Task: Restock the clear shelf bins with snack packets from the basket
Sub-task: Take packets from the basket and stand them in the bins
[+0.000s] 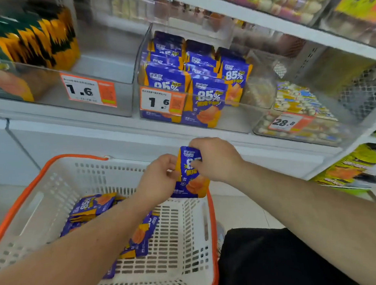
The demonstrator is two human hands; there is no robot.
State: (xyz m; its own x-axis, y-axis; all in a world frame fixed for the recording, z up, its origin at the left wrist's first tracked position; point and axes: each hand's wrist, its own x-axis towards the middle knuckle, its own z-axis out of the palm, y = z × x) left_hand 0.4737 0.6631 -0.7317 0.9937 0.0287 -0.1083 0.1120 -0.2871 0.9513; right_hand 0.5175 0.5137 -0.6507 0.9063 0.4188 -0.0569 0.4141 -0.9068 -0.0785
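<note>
1. Both hands are holding one purple-and-orange snack packet (pixel 189 174) upright above the far rim of the basket (pixel 35 203). The left hand (pixel 159 178) is pinching its left edge; the right hand (pixel 215 160) is curling over its top right corner, thumb across the printed face.
2. The two-handed hold is probably for squaring the packet so its front faces outward, matching the row already shelved.
3. The target looks to be the middle clear bin (pixel 231 119), directly above the hands, where matching shelved packets (pixel 207 101) are standing upright in rows behind a price tag (pixel 160 101) reading 1.6. Free space is showing on the bin's right side.
4. More loose packets (pixel 93 206) of the same kind are lying flat and jumbled in the basket, so the restock is partly done at best.
5. The left bin (pixel 117 91) is holding green-and-yellow packets (pixel 36 41) pushed to its left, with its own 1.6 tag; the right bin (pixel 299 130) is holding small wrapped sweets under a 28.8 tag. Neither suits this packet.
6. The basket is sitting just below the shelf edge, likely to keep each lift short.
7. Next move, as a judgement: raise the packet over the bin's front wall and stand it beside the others.
</note>
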